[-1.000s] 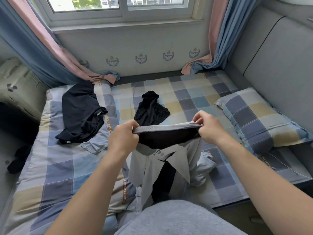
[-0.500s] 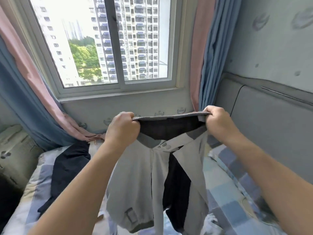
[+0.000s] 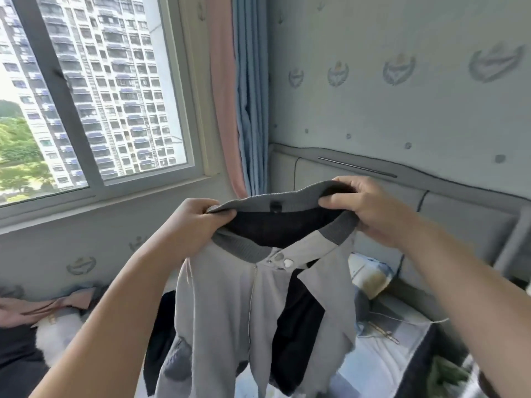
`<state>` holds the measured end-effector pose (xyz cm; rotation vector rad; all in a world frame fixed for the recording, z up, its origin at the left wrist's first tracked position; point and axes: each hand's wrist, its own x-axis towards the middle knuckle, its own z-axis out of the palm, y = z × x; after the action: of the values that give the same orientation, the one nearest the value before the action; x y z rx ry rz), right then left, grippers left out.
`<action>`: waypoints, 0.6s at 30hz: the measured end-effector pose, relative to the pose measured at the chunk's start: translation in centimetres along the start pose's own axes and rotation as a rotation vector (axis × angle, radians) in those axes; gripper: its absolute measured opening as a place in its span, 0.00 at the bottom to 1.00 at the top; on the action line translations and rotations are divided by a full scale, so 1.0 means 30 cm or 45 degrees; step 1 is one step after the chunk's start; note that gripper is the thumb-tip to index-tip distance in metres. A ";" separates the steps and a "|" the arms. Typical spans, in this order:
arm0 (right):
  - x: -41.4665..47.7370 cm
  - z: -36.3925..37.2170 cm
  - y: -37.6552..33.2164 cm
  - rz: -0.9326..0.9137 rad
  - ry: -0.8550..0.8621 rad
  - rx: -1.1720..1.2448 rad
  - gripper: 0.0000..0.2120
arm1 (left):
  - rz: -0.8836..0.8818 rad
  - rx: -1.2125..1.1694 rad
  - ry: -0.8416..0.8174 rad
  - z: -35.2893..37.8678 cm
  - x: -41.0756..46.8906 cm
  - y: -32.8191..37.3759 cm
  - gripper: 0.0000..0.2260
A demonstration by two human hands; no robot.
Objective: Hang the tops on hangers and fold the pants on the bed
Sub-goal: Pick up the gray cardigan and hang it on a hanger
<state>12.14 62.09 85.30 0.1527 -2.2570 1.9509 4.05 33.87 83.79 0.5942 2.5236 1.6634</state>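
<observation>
Daylit window (image 3: 66,110) shows apartment towers (image 3: 123,67); pink-and-blue curtain (image 3: 237,96) beside it; crest-patterned wall (image 3: 402,116) above a grey padded headboard (image 3: 465,214).

- Open air lies left of the left hand (image 3: 198,222), towards the window (image 3: 94,96).
- The headboard (image 3: 465,216) rises behind the right hand (image 3: 370,208).
- The hanging jacket (image 3: 230,311) screens the bed (image 3: 382,354) below.
</observation>
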 end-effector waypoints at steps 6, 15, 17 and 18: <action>-0.403 -0.189 -0.017 0.089 0.349 -0.106 0.09 | -0.011 0.040 -0.382 0.287 -0.108 0.140 0.09; -1.183 -0.439 -0.059 0.181 0.804 -0.118 0.07 | 0.113 -0.114 -0.721 0.789 -0.524 0.429 0.06; -1.367 -0.491 -0.101 0.134 0.906 -0.138 0.08 | 0.172 -0.170 -0.821 0.895 -0.630 0.502 0.07; -1.457 -0.518 -0.123 0.114 0.973 -0.151 0.09 | 0.197 -0.213 -0.880 0.949 -0.676 0.539 0.08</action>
<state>56.52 75.89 83.10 -0.6100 -1.8553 1.5229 34.72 57.17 83.26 1.1317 1.8667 1.3633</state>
